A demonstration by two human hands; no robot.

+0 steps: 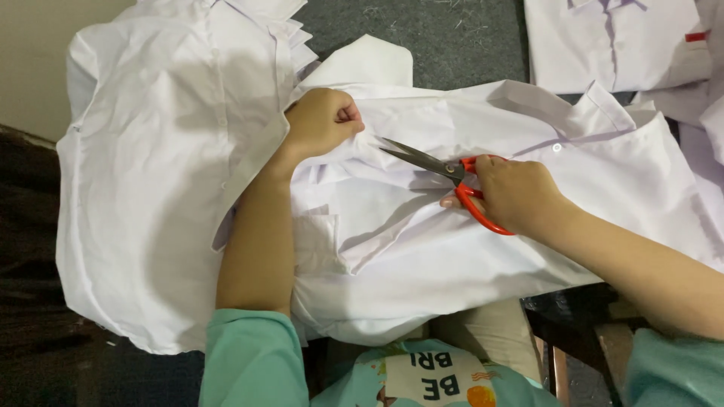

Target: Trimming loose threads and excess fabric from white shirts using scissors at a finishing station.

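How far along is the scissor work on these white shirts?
Looks done: a stack of white shirts lies at the left. In hand: the left hand pinches the crumpled white shirt; the right hand points red-handled scissors at it. Left, perhaps: more white shirts top right.

Under the left grip [323, 120] the shirt [422, 249] is plain white, unpatterned. In the right grip [520, 194] the scissors [452, 175] have bright orange-red handles and dull grey steel blades. Left of the left grip, a stack of shirts [166, 173] is white too. Beyond both grips the table [445, 38] is dark grey. Both sleeves [253, 362] are pale teal.
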